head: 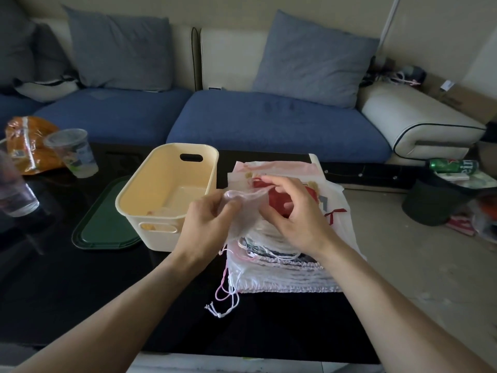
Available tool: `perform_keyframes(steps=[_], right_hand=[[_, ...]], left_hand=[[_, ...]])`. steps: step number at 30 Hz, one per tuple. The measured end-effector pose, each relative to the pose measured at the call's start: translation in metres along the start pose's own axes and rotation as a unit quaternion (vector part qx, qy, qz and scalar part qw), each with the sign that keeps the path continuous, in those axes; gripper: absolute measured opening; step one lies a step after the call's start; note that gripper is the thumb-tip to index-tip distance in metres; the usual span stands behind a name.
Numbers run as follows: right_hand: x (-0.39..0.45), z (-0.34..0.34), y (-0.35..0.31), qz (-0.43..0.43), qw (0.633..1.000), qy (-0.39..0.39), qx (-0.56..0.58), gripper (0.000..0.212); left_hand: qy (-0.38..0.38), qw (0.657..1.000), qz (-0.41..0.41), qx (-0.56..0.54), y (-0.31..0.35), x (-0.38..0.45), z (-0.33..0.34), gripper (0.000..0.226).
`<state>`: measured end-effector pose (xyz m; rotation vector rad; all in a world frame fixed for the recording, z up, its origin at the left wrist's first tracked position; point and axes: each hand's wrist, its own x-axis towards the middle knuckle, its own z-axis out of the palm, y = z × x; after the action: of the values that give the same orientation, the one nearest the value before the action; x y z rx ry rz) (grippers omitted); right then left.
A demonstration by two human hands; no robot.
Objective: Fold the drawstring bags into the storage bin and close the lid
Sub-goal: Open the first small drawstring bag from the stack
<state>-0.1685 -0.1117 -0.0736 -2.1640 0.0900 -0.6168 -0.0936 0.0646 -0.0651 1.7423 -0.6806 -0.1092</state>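
Note:
A pile of pale translucent drawstring bags (285, 273) lies on the black table, right of centre, its cords trailing off the near left corner. Just above the pile, my left hand (207, 224) pinches the folded edge of one sheer bag (243, 211). My right hand (293, 211) grips that bag's other end, over a bag with a red print (279, 197). Left of the pile stands the cream storage bin (166, 195), open, with something small and folded on its floor. Its dark green lid (105, 227) lies flat on the table beside the bin's left wall.
Two clear plastic cups (72, 152) (13, 192) and an orange bag (29, 144) stand at the table's left end. A blue sofa (269, 122) runs behind the table. On the floor to the right are a dark bin (433, 203) and a green can (451, 165).

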Motion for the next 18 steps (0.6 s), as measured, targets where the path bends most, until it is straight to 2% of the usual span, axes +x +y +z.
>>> perform_keyframes(steps=[2, 4, 8, 10, 12, 15, 18], right_hand=[[0.0014, 0.0011, -0.0039, 0.012, 0.999, 0.005, 0.047, 0.037], [0.0021, 0.0012, -0.0068, 0.006, 0.997, 0.008, 0.075, 0.024], [0.0004, 0.0027, -0.0092, 0.005, 0.997, -0.003, 0.082, 0.024], [-0.0003, 0.0031, -0.0093, 0.015, 0.997, -0.004, 0.081, 0.029], [0.0000, 0.0026, -0.0090, 0.042, 0.994, 0.003, 0.100, 0.036], [0.0009, -0.0002, -0.0058, 0.085, 0.987, 0.034, 0.132, 0.041], [0.0018, -0.0035, -0.0034, 0.113, 0.982, 0.066, 0.137, 0.041]], left_hand=[[-0.020, 0.989, -0.071, -0.128, 0.0049, 0.0024, -0.0032, 0.032], [-0.041, 0.968, -0.135, -0.209, 0.0063, 0.0036, -0.0044, 0.026], [-0.032, 0.957, -0.195, -0.214, 0.0019, 0.0009, -0.0016, 0.027], [-0.053, 0.947, -0.207, -0.239, 0.0000, 0.0003, -0.0010, 0.028], [-0.096, 0.939, -0.196, -0.264, 0.0010, -0.0002, -0.0017, 0.029], [-0.136, 0.950, -0.166, -0.225, 0.0006, -0.0016, -0.0025, 0.047], [-0.150, 0.953, -0.173, -0.197, -0.0016, -0.0031, -0.0016, 0.038]])
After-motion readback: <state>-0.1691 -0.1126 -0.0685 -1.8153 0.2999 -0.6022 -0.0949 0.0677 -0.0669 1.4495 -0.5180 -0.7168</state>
